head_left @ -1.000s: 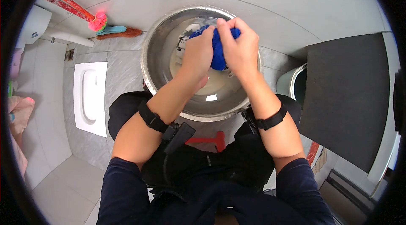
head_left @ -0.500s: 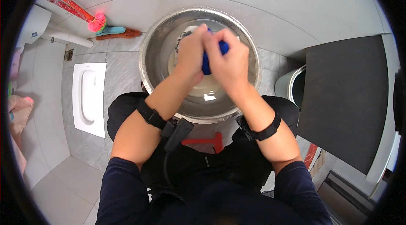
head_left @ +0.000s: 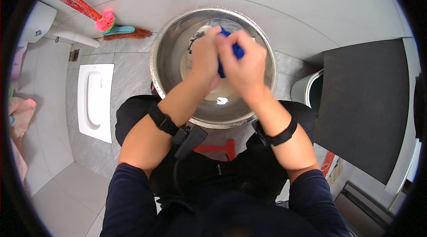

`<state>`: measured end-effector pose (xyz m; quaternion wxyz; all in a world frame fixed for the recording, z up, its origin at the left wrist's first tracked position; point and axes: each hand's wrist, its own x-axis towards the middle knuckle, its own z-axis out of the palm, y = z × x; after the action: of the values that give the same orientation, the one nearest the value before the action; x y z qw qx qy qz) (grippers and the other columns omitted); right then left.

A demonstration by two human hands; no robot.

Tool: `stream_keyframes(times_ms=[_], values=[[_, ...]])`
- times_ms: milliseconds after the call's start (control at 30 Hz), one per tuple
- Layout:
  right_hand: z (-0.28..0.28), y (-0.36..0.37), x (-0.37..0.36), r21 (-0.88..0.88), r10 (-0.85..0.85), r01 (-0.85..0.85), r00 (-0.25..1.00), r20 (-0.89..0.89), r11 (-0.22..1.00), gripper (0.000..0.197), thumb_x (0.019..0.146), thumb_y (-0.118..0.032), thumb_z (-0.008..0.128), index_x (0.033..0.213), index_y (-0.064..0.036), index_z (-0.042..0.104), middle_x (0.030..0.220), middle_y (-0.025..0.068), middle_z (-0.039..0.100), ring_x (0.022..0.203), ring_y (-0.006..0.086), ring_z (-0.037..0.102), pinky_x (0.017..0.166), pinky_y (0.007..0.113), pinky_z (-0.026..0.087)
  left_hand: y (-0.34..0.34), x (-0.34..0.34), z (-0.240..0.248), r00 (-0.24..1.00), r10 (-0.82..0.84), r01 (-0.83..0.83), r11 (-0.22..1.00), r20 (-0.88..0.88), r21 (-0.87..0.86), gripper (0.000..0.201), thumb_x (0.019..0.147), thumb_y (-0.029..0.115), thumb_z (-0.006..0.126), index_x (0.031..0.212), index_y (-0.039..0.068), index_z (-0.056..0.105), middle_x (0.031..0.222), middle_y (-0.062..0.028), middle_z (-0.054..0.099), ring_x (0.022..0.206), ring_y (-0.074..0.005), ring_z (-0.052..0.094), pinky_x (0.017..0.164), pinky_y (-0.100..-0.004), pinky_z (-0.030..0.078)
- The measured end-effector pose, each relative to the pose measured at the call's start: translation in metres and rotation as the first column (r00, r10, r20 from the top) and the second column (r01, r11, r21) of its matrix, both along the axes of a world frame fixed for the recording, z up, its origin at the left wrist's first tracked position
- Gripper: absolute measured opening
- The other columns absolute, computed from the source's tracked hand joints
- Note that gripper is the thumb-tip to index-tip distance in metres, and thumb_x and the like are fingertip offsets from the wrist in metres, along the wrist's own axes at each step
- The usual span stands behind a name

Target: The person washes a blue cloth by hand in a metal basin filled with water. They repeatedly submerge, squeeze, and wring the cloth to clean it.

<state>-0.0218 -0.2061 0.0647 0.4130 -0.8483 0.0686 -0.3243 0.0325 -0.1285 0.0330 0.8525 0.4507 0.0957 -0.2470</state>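
A bunched blue cloth (head_left: 237, 51) is gripped between my two hands above a round metal basin (head_left: 161, 81). My left hand (head_left: 206, 56) closes on its left side, and my right hand (head_left: 245, 61) is wrapped round its right side, slightly smeared by motion. The hands press together at the fingertips and hide much of the cloth. Behind my left hand, a white cloth with dark markings (head_left: 191, 43) lies in the basin. Cloudy water (head_left: 218, 92) covers the basin's bottom and catches a bright reflection.
Left of the basin, a white squat toilet (head_left: 94, 103) is set in the grey tiled floor. A brush with reddish bristles (head_left: 129, 34) and a pink scrubber (head_left: 105, 21) lean by the wall. To the right stand a bin (head_left: 302, 88) and a dark-topped surface (head_left: 362, 108).
The whole view has shifted slightly. Both hands stay closed on the blue cloth over the basin, with only a small change in how they are pressed together.
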Motion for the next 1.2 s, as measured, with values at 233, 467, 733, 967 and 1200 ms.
stream_keyframes(times_ms=[233,467,733,967,1200], values=[[0.0,0.008,0.0,0.116,-0.017,0.019,1.0,-0.015,0.993,0.018,0.085,-0.015,0.071,0.076,-0.0027,0.061,0.068,0.0168,0.061,0.061,0.0326,0.062,0.057,0.038,0.048,0.007,0.006,0.012,0.987,-0.097,0.11,0.99,-0.126,0.092,0.03,0.094,0.028,0.053,0.09,0.002,0.067,0.084,-0.0054,0.062,0.074,-0.0147,0.058,0.066,-0.0322,0.047],[0.001,-0.03,0.013,0.187,-0.188,0.213,0.972,-0.142,0.959,0.028,0.09,-0.024,0.07,0.074,-0.0023,0.064,0.061,0.0178,0.061,0.053,0.0289,0.062,0.052,0.037,0.047,-0.004,-0.014,0.034,0.979,-0.161,0.179,0.972,-0.122,0.153,0.025,0.093,0.028,0.055,0.083,0.006,0.061,0.077,-0.0017,0.056,0.068,-0.0128,0.056,0.061,-0.0313,0.047],[-0.005,-0.016,0.011,0.012,-0.086,0.087,0.995,-0.052,0.996,0.023,0.088,-0.022,0.071,0.076,-0.0035,0.064,0.066,0.0169,0.061,0.059,0.0313,0.061,0.056,0.037,0.048,0.0,-0.005,0.029,0.991,-0.107,0.118,0.978,-0.076,0.17,0.024,0.096,0.033,0.057,0.09,0.011,0.064,0.077,0.0002,0.059,0.065,-0.0097,0.059,0.058,-0.0262,0.049],[-0.001,0.003,0.0,0.136,0.006,0.0,0.999,-0.04,0.991,0.021,0.084,-0.018,0.074,0.075,-0.0039,0.061,0.066,0.016,0.06,0.06,0.0315,0.063,0.057,0.037,0.049,0.008,0.008,0.016,0.979,-0.156,0.172,0.979,-0.133,0.112,0.024,0.095,0.034,0.057,0.087,0.012,0.062,0.075,0.001,0.058,0.061,-0.0099,0.059,0.052,-0.0262,0.047],[0.001,-0.032,0.016,0.197,-0.176,0.218,0.962,-0.211,0.956,0.026,0.087,-0.024,0.073,0.076,-0.0013,0.064,0.063,0.0183,0.061,0.054,0.0269,0.06,0.055,0.037,0.048,-0.006,-0.016,0.031,0.985,-0.13,0.151,0.965,-0.109,0.214,0.03,0.095,0.028,0.052,0.081,0.004,0.063,0.078,-0.0023,0.058,0.067,-0.0118,0.054,0.061,-0.0316,0.045]])
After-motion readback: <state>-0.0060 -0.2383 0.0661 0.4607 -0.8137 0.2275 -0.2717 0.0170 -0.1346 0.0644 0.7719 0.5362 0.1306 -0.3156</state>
